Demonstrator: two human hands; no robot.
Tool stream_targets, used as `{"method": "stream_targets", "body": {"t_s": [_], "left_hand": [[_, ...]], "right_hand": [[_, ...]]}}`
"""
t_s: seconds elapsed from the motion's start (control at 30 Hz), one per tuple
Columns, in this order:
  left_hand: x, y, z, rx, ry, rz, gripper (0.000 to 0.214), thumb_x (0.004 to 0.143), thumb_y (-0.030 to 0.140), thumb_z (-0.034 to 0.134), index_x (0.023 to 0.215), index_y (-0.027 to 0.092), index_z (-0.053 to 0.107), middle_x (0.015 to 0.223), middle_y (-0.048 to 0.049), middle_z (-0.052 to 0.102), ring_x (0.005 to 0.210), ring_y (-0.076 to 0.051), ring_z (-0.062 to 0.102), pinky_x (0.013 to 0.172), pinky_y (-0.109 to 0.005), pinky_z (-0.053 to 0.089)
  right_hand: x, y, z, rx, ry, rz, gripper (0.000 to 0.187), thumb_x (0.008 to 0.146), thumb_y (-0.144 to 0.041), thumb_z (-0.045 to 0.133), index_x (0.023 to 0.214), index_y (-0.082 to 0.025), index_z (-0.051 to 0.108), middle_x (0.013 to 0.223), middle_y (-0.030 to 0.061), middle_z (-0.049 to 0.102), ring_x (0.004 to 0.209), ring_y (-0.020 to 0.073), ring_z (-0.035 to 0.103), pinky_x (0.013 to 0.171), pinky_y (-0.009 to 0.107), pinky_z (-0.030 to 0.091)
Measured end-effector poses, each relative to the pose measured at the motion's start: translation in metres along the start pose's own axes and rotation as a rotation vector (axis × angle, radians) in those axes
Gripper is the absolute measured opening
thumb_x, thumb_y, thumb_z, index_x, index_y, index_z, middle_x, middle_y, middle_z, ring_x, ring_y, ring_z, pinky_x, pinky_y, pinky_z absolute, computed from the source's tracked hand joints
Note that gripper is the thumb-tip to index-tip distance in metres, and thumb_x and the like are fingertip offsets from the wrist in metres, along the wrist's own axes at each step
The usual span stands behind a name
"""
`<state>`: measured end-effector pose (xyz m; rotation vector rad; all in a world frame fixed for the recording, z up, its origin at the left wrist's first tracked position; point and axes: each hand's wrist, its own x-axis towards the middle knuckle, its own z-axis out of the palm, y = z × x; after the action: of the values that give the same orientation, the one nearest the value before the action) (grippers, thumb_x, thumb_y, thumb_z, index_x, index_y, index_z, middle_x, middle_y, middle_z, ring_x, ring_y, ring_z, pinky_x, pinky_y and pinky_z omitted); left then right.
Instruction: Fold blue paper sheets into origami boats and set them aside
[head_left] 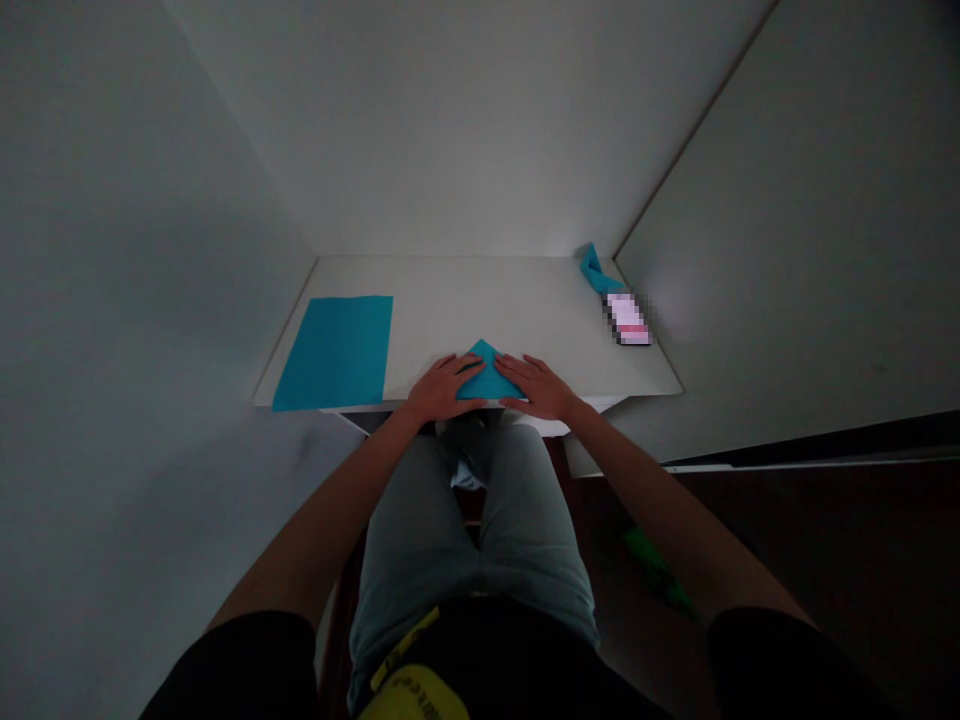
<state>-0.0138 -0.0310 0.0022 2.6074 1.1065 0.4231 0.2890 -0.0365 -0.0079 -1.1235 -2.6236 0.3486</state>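
A sheet of blue paper folded to a triangle (486, 378) lies at the front edge of the white table, its point facing away from me. My left hand (444, 386) lies flat over its left side, fingers spread. On the right side rests my right hand (538, 386), also flat with the fingers apart. Both hands cover the outer parts of the paper, so only its middle and tip show.
A flat blue sheet (337, 350) lies on the left of the table (480, 290), overhanging the front edge. At the back right, a folded blue paper piece (592, 268) touches a phone (628, 318). Walls enclose the table at the back and sides.
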Motion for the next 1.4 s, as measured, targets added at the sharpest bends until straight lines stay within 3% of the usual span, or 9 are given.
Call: {"method": "stream_targets", "body": {"t_s": [0.4,0.53,0.63,0.73,0.83,1.1,1.2,1.3,1.4], "left_hand": [[0.003,-0.016,-0.012,-0.358,0.092,-0.159,0.036,0.102,0.041,0.067,0.131,0.025,0.081,0.143,-0.0091,0.079,0.145,-0.030,0.067,0.133,-0.054,0.042],[0.013,-0.009,-0.020,-0.244,0.088,-0.259,0.035,0.101,0.032,0.067,0.133,0.022,0.079,0.138,-0.0112,0.080,0.131,-0.031,0.074,0.120,-0.048,0.055],[0.015,0.006,-0.019,-0.029,0.160,-0.257,0.039,0.101,0.025,0.068,0.139,0.021,0.076,0.143,-0.0144,0.076,0.134,-0.034,0.070,0.119,-0.052,0.053],[0.009,0.023,-0.009,0.114,0.195,-0.212,0.035,0.104,0.018,0.060,0.134,0.024,0.078,0.145,-0.0131,0.075,0.141,-0.035,0.065,0.122,-0.056,0.048],[-0.002,0.030,0.005,0.093,0.132,-0.182,0.044,0.106,0.013,0.051,0.140,0.026,0.076,0.151,-0.0100,0.074,0.143,-0.030,0.066,0.121,-0.052,0.050],[-0.049,0.016,0.019,0.069,0.195,-0.140,0.066,0.109,0.042,0.056,0.171,0.021,0.049,0.177,-0.0122,0.047,0.167,-0.032,0.042,0.139,-0.055,0.032],[-0.059,0.015,0.021,0.073,0.211,-0.186,0.063,0.107,0.034,0.057,0.169,0.021,0.052,0.175,-0.0113,0.050,0.166,-0.030,0.044,0.140,-0.055,0.032],[-0.059,0.016,0.018,0.033,0.202,-0.215,0.058,0.102,0.022,0.059,0.160,0.026,0.063,0.167,-0.0086,0.060,0.159,-0.029,0.054,0.137,-0.057,0.036],[-0.054,0.015,0.007,-0.049,0.218,-0.242,0.036,0.105,0.029,0.059,0.136,0.029,0.079,0.146,-0.0079,0.077,0.139,-0.030,0.070,0.127,-0.057,0.047]], "right_hand": [[0.016,0.009,-0.012,0.215,-0.035,0.082,0.056,0.109,-0.054,0.061,0.159,-0.028,0.064,0.169,0.0098,0.057,0.161,0.0336,0.050,0.134,0.065,0.035],[0.028,0.010,-0.018,0.256,0.032,0.144,0.058,0.108,-0.038,0.062,0.165,-0.030,0.056,0.150,0.0076,0.075,0.142,0.0311,0.070,0.124,0.060,0.049],[0.034,-0.002,-0.016,0.112,0.163,0.264,0.067,0.104,-0.029,0.064,0.169,-0.026,0.049,0.143,0.0111,0.079,0.137,0.0339,0.072,0.125,0.064,0.045],[0.032,-0.022,-0.005,-0.084,0.271,0.273,0.053,0.106,-0.021,0.058,0.158,-0.025,0.062,0.154,0.0145,0.072,0.146,0.0346,0.065,0.127,0.063,0.038],[0.024,-0.036,0.009,-0.114,0.205,0.196,0.046,0.107,-0.016,0.052,0.146,-0.029,0.072,0.157,0.0093,0.070,0.147,0.0301,0.064,0.124,0.056,0.043],[-0.017,-0.031,0.022,-0.059,0.217,0.156,0.062,0.114,-0.049,0.053,0.170,-0.024,0.050,0.175,0.0118,0.050,0.164,0.0300,0.047,0.136,0.056,0.035],[-0.031,-0.025,0.023,-0.046,0.217,0.149,0.069,0.110,-0.051,0.060,0.172,-0.024,0.047,0.176,0.0123,0.048,0.163,0.0316,0.048,0.137,0.058,0.033],[-0.036,-0.022,0.021,-0.007,0.226,0.166,0.056,0.109,-0.042,0.059,0.164,-0.028,0.059,0.169,0.0108,0.058,0.157,0.0323,0.056,0.131,0.061,0.039],[-0.033,-0.020,0.010,0.068,0.257,0.210,0.035,0.109,-0.045,0.060,0.133,-0.030,0.080,0.144,0.0095,0.078,0.137,0.0335,0.070,0.117,0.058,0.050]]}}
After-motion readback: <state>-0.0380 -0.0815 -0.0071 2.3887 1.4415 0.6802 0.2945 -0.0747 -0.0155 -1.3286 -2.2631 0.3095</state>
